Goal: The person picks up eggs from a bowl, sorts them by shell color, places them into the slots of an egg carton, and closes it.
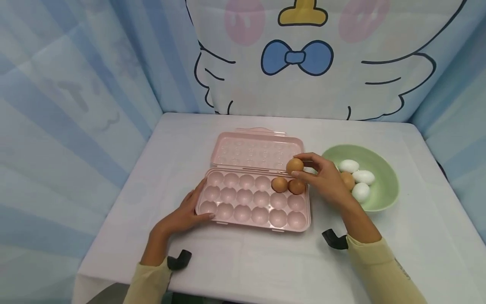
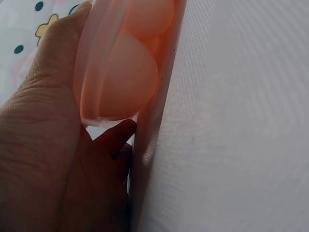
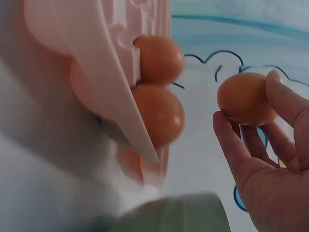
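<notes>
A pink plastic egg carton (image 1: 243, 197) lies with its lid (image 1: 258, 150) folded back, away from the person. Two brown eggs (image 1: 279, 184) sit side by side in its back row, at the right end. The left hand (image 1: 186, 213) grips the carton's left end, thumb at the front corner and fingers along the side; the left wrist view shows it close against the carton wall (image 2: 116, 77). Between thumb and fingertips, the right hand (image 1: 322, 175) pinches another brown egg (image 3: 246, 99), held above the back right of the carton, near the two seated eggs.
To the right stands a green bowl (image 1: 387, 190) with several white eggs (image 1: 361, 192) and a brown egg (image 1: 347, 180), partly behind the right hand. A white cloth covers the table (image 1: 243, 266). Printed curtains (image 1: 296, 93) hang behind and at both sides.
</notes>
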A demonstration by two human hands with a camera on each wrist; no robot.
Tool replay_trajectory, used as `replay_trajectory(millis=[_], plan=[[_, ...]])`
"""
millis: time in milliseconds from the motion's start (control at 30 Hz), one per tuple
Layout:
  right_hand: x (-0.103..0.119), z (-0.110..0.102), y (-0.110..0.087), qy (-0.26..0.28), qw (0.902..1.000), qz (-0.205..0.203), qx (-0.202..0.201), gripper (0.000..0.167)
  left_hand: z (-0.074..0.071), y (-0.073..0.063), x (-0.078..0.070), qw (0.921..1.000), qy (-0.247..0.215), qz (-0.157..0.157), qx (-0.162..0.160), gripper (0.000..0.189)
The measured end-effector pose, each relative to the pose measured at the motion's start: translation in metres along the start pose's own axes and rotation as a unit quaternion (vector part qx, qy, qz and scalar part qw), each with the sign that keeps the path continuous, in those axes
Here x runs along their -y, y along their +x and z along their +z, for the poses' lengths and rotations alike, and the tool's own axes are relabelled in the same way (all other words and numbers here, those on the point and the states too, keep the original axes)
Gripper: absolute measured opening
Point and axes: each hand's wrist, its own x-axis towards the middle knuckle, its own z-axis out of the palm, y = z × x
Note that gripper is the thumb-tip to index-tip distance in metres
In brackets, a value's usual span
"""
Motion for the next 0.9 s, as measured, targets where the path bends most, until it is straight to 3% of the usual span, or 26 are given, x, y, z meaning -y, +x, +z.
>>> replay_trajectory(millis=[233,533,767,900], plan=[[-0.005,0.037,0.013,0.075,0.9959,0.000,0.051,0.044,-0.002,-0.002,0.003,0.9998,0.005,0.021,0.002,0.108],[-0.010,0.063,0.020,0.079,0.9949,-0.009,0.061,0.043,-0.003,-0.001,0.002,0.9995,0.006,0.031,-0.003,0.109],[-0.014,0.072,0.019,0.055,0.9975,-0.019,0.040,0.043,-0.002,0.003,0.004,0.9993,0.012,0.035,-0.003,0.108],[-0.015,0.076,0.020,0.009,0.9994,-0.013,0.030,0.042,-0.002,0.001,0.005,0.9999,0.007,0.013,-0.003,0.109]])
